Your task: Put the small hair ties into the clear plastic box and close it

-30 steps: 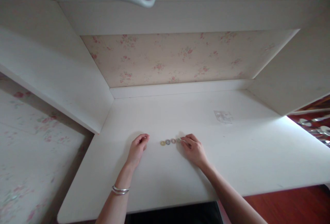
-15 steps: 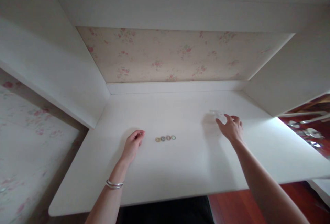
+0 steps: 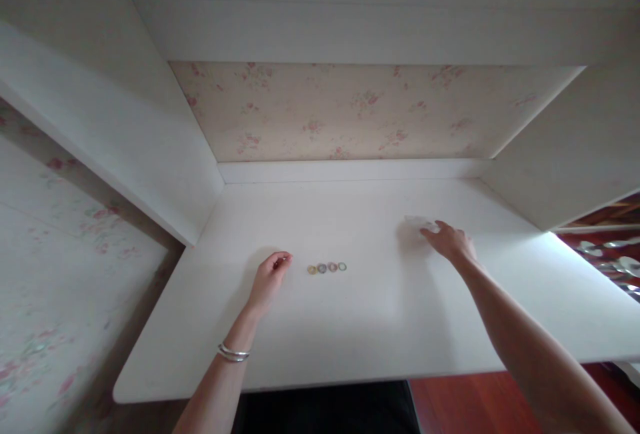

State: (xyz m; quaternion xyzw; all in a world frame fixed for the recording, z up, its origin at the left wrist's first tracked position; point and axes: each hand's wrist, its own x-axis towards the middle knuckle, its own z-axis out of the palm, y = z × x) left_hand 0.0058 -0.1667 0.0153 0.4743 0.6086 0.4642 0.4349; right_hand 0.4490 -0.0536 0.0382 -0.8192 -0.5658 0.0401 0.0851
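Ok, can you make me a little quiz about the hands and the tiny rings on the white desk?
1. How many small rings lie in the row on the white desk?
2. True or false: the left hand rests on the desk, left of the row and not touching it.
3. Which does the right hand touch? A) the rings B) the clear plastic bag C) the silver bracelet

Key: 1. Four. 2. True. 3. B; its fingers are on the bag, well right of the rings.
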